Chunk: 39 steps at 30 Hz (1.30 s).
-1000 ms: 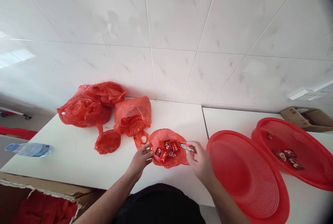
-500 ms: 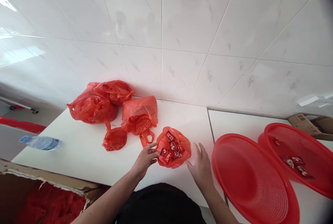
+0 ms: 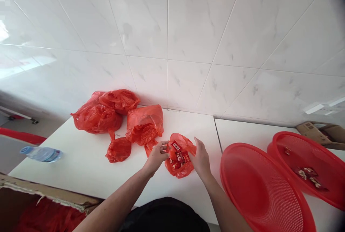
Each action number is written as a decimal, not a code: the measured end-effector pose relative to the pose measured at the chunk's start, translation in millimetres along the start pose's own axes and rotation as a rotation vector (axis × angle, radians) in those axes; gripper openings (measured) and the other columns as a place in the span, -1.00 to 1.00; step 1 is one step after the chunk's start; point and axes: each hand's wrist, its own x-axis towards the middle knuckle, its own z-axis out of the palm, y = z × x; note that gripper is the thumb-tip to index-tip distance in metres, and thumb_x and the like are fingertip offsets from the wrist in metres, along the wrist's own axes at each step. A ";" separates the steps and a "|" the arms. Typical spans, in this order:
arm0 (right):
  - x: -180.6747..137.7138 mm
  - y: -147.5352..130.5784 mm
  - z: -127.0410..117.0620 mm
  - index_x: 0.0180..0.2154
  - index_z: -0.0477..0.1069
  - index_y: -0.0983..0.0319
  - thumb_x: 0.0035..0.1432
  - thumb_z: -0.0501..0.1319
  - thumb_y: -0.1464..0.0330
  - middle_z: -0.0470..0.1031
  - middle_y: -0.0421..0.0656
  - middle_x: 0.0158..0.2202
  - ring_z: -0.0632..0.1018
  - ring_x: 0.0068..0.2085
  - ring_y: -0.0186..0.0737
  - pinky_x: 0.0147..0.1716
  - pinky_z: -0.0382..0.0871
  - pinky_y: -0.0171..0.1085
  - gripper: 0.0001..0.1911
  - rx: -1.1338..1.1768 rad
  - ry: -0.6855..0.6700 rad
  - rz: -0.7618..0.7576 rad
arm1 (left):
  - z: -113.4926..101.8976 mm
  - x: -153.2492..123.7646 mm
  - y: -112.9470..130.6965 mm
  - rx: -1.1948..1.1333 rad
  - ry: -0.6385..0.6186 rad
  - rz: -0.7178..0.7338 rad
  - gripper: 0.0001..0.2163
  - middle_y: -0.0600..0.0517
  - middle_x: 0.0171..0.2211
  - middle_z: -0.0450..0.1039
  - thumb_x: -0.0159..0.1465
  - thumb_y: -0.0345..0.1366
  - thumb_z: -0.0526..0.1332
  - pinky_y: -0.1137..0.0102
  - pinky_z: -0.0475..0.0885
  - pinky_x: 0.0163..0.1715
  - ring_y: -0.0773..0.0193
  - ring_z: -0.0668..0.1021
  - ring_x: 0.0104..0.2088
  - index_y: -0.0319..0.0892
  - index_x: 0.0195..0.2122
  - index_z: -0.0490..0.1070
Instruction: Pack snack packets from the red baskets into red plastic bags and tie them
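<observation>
Left hand (image 3: 157, 154) and right hand (image 3: 201, 158) pinching rims of red bag (image 3: 180, 169), candies (image 3: 178, 155) inside, white table (image 3: 81, 167)

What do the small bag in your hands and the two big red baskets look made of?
Small red bag: thin plastic film, glossy and translucent; it crumples, and packets show through. Near basket and far basket: probably rigid moulded plastic, fine mesh walls, smooth rims.

Red plastic bag (image 3: 180, 153); red-white candy wrappers (image 3: 179, 157); red mesh baskets (image 3: 258, 185); white table (image 3: 81, 160).
</observation>
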 end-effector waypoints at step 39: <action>-40.8 -14.1 -64.9 -0.22 0.42 0.18 0.04 0.27 0.08 0.54 -0.04 -0.05 0.53 -0.04 -0.03 -0.03 0.41 -0.07 -0.64 0.884 0.017 0.480 | -3.6 -51.0 50.3 0.676 -0.007 0.445 -0.71 -0.02 -0.24 0.54 0.22 -0.41 0.12 0.32 0.39 -0.20 0.18 0.52 -0.30 -0.03 -0.11 0.54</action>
